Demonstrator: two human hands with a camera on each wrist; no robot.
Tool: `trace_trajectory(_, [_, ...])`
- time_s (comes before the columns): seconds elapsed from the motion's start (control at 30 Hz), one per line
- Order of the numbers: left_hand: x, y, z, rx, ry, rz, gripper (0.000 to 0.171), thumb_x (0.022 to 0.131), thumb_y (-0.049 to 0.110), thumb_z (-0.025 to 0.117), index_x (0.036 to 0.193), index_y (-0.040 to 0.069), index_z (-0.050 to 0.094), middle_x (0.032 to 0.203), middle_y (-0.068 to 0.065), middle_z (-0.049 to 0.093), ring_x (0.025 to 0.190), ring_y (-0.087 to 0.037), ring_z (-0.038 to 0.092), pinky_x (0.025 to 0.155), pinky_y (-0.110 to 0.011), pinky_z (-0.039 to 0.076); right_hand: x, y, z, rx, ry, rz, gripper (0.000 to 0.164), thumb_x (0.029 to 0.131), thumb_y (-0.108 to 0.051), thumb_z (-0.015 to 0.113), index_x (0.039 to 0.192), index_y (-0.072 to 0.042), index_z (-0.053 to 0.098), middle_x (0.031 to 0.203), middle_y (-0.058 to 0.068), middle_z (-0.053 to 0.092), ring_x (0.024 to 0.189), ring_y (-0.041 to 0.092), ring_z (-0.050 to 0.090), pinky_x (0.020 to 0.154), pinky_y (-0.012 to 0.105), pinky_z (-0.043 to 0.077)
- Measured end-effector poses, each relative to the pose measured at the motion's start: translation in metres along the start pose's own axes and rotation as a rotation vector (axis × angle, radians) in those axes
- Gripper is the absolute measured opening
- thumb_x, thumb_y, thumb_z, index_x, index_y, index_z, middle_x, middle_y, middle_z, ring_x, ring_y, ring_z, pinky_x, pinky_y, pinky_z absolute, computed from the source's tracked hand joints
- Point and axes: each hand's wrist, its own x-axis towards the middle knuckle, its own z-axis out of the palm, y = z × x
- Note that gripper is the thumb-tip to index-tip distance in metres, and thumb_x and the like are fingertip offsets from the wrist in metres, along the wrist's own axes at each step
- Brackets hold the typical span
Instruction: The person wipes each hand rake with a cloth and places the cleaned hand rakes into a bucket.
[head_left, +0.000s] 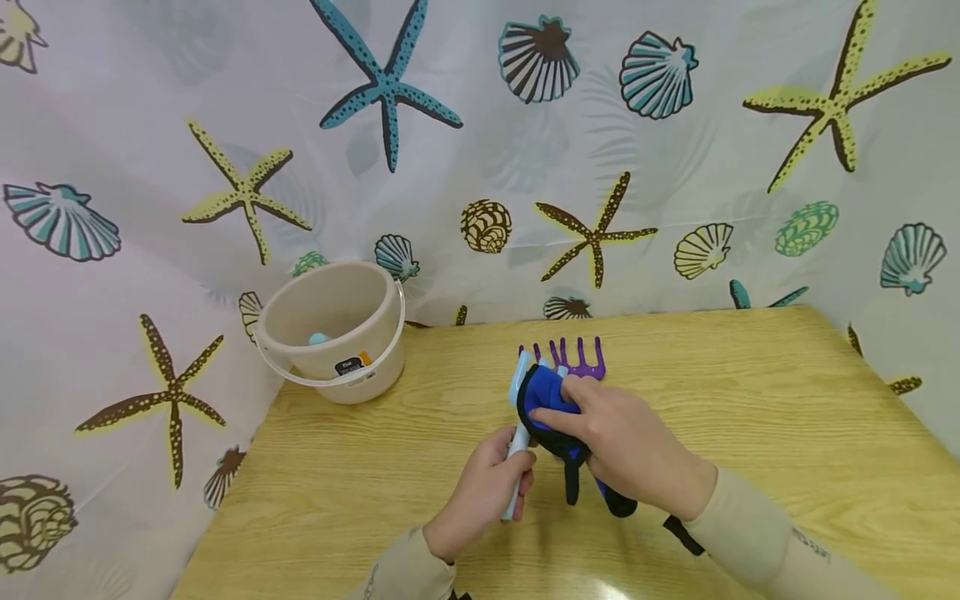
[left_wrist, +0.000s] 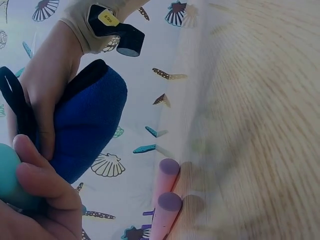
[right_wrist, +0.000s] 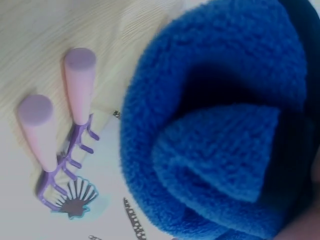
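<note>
Pale blue and smooth, the rake (head_left: 519, 379) stands with its long axis running up and away from the left hand (head_left: 486, 479), whose fingers curl round the handle, while its head meets the cloth (head_left: 542, 396) under the right hand (head_left: 622, 437), the nearer of the two to the tines. The right fingers grip that cloth, thick blue pile with black edging, folded over part of the head; just beyond on the wood-grain table (head_left: 750, 400) lie purple forks (right_wrist: 80, 87) with tapering, round-ended pink handles.
</note>
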Motion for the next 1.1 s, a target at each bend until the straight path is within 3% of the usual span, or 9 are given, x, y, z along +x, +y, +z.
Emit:
trace_trajectory(0.47, [-0.002, 0.000, 0.002, -0.036, -0.021, -0.015, 0.021, 0.100, 0.011, 0.050, 0.117, 0.000, 0.054, 0.063, -0.003, 0.051, 0.038, -0.013, 0.044, 0.035, -0.022, 0.035, -0.009, 0.022, 0.014, 0.027, 0.042, 0.216, 0.074, 0.063, 0.011, 0.078, 0.129, -0.021, 0.069, 0.101, 0.007, 0.054, 0.081, 0.018, 0.051, 0.060, 0.029, 0.053])
trace_trajectory(0.67, [-0.004, 0.000, 0.002, -0.010, -0.033, -0.011, 0.020, 0.099, 0.012, 0.051, 0.115, 0.000, 0.055, 0.063, -0.002, 0.051, 0.038, -0.011, 0.044, 0.035, -0.021, 0.036, -0.008, 0.032, 0.016, 0.050, 0.046, 0.260, 0.069, 0.069, 0.014, 0.070, 0.130, -0.019, 0.069, 0.096, 0.006, 0.050, 0.073, 0.017, 0.045, 0.054, 0.024, 0.042])
trace_trajectory(0.87, [-0.007, -0.002, -0.007, 0.033, -0.027, -0.017, 0.022, 0.098, 0.013, 0.051, 0.116, 0.002, 0.057, 0.062, -0.001, 0.051, 0.039, -0.010, 0.042, 0.036, -0.020, 0.037, -0.004, 0.046, 0.017, 0.078, 0.044, 0.284, 0.064, 0.073, 0.014, 0.066, 0.130, -0.016, 0.069, 0.094, 0.005, 0.049, 0.071, 0.016, 0.042, 0.052, 0.023, 0.037])
trace_trajectory(1.1, [-0.012, 0.003, -0.026, 0.071, -0.034, 0.016, 0.026, 0.099, 0.014, 0.052, 0.121, 0.002, 0.055, 0.062, 0.000, 0.051, 0.040, -0.009, 0.042, 0.037, -0.021, 0.038, -0.006, 0.052, 0.014, 0.113, 0.028, 0.324, 0.060, 0.077, 0.009, 0.068, 0.131, -0.016, 0.068, 0.097, 0.004, 0.050, 0.075, 0.018, 0.045, 0.057, 0.027, 0.040])
